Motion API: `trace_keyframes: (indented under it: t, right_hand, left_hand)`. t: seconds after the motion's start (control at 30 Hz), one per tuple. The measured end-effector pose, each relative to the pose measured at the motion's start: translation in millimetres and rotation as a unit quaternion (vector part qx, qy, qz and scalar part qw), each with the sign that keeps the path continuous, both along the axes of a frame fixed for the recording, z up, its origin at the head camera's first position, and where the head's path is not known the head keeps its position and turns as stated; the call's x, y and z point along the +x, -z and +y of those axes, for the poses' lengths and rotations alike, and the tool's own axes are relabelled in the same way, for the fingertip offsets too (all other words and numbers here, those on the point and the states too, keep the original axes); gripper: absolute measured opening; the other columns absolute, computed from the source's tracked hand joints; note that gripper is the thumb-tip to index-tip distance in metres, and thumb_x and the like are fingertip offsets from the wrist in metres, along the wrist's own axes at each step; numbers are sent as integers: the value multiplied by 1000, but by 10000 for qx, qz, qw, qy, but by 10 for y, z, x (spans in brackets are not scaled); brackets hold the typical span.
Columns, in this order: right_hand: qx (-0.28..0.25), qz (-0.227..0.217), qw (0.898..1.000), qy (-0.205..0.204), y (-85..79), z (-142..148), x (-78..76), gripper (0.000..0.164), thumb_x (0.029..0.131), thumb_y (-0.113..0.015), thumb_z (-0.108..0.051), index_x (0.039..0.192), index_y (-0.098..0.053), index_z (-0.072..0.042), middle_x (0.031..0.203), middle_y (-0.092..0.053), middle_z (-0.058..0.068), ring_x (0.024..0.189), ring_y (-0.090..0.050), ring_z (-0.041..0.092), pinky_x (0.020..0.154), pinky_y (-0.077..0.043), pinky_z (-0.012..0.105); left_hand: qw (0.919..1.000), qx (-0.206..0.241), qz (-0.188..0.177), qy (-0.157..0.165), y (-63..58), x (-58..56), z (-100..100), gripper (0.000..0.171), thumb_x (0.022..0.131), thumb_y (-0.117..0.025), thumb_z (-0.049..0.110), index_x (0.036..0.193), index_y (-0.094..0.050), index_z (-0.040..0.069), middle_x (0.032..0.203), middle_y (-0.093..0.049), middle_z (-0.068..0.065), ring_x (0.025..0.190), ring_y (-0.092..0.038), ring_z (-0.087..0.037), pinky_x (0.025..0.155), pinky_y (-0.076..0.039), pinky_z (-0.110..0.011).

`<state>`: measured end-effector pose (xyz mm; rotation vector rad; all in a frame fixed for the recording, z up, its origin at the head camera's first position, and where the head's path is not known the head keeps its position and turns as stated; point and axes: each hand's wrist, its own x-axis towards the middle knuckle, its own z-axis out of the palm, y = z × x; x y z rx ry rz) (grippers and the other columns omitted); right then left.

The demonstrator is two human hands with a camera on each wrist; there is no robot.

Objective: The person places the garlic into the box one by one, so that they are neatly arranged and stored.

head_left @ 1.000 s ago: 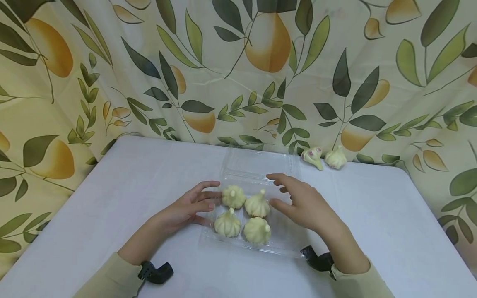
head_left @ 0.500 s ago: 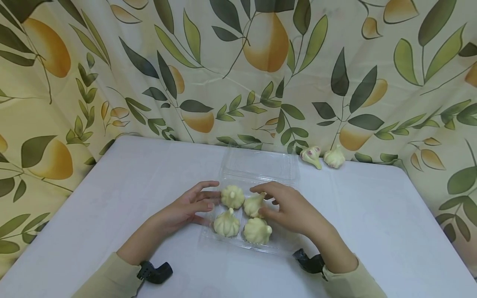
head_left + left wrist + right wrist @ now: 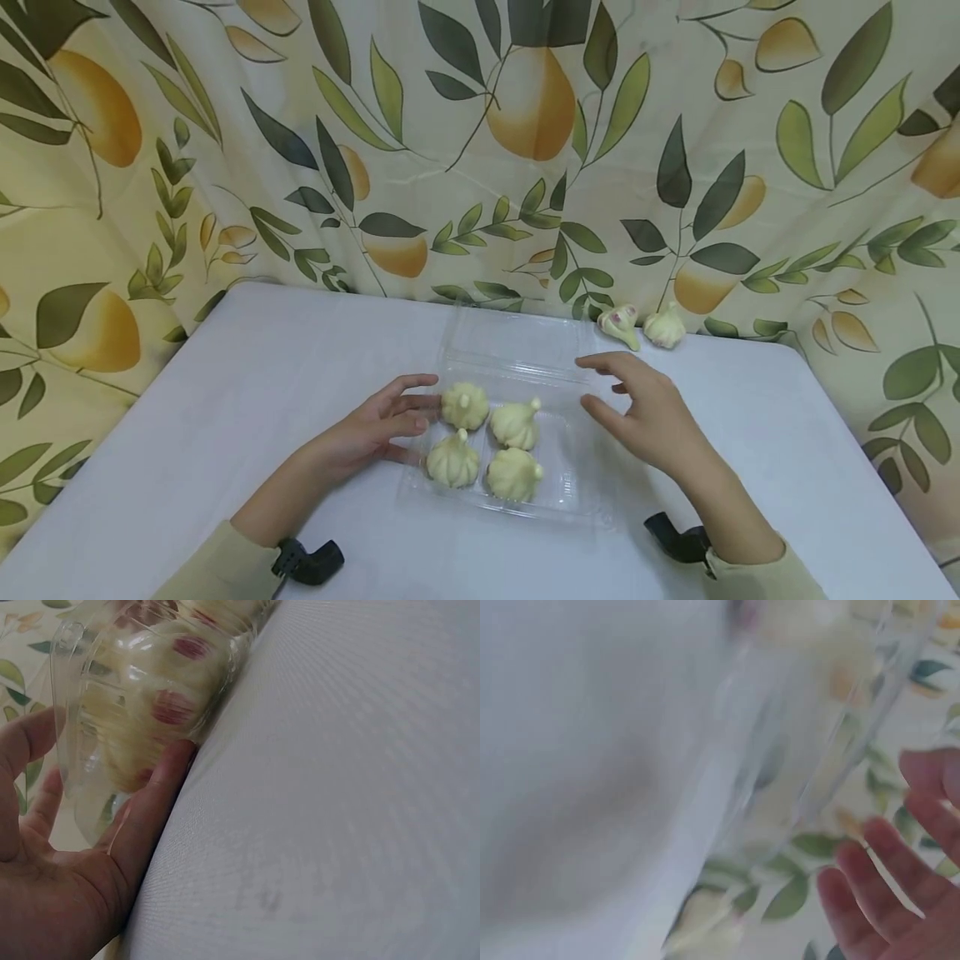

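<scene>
A clear plastic clamshell box (image 3: 558,467) lies with its lid folded back, holding several pale garlic bulbs. Two bulbs sit on its left: a back one (image 3: 464,406) and a front one (image 3: 452,460). Right of them are another back bulb (image 3: 515,425), its stem leaning right, and another front bulb (image 3: 513,475). My left hand (image 3: 375,425) is at the box's left side, fingers spread; in the left wrist view, a finger touches the wall below red-marked bulbs (image 3: 169,682). My right hand (image 3: 648,408) hovers over the box's right edge, fingers parted, holding nothing.
Two loose garlic bulbs, one lying on its side (image 3: 619,325) and one upright (image 3: 664,326), are at the table's back edge. The lid (image 3: 517,340) lies toward the back of the white table (image 3: 300,350). A patterned cloth (image 3: 465,192) hangs behind.
My right hand moved left to the back right bulb, then withdrew to the right without it. That bulb's stem now leans more rightward. My left hand stays at the box.
</scene>
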<state>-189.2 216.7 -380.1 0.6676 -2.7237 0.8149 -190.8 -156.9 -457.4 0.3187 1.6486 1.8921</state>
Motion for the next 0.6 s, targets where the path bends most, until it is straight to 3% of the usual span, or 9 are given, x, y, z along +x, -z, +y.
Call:
trace_keyframes:
  t: [0.13, 0.33, 0.47, 0.6]
  right_hand:
    - [-328, -278, 9957, 823, 18, 329, -196, 54, 89, -73, -15, 138, -53, -6, 137, -56, 17, 122, -54, 40, 89, -53, 56]
    - [-791, -1036, 9733, 1890, 146, 814, -588, 80, 93, -70, -30, 156, -27, -6, 155, -32, 30, 134, -35, 56, 99, -37, 71]
    - [-964, -1531, 9564, 2292, 214, 998, -782, 93, 93, -68, -37, 159, -10, -6, 159, -16, 35, 139, -25, 59, 104, -29, 73]
    - [-1155, -1920, 9422, 2489, 223, 1061, -914, 98, 93, -69, -41, 159, -6, -6, 159, -12, 35, 141, -21, 58, 107, -28, 71]
  left_hand:
    - [10000, -52, 12, -34, -7, 13, -4, 68, 98, -61, 14, 155, -27, 22, 157, -34, -12, 139, -36, -36, 89, -54, -50]
    - [10000, -58, 4, -58, -4, 22, -18, 68, 98, -61, 15, 156, -27, 22, 157, -34, -13, 139, -37, -35, 90, -54, -51]
    - [10000, -26, 28, -34, -1, 20, -12, 67, 98, -60, 15, 155, -27, 22, 157, -34, -13, 139, -37, -35, 90, -54, -51]
    - [10000, 9, 36, -23, 2, 21, 6, 66, 99, -60, 15, 156, -27, 23, 157, -33, -13, 140, -36, -35, 90, -54, -51]
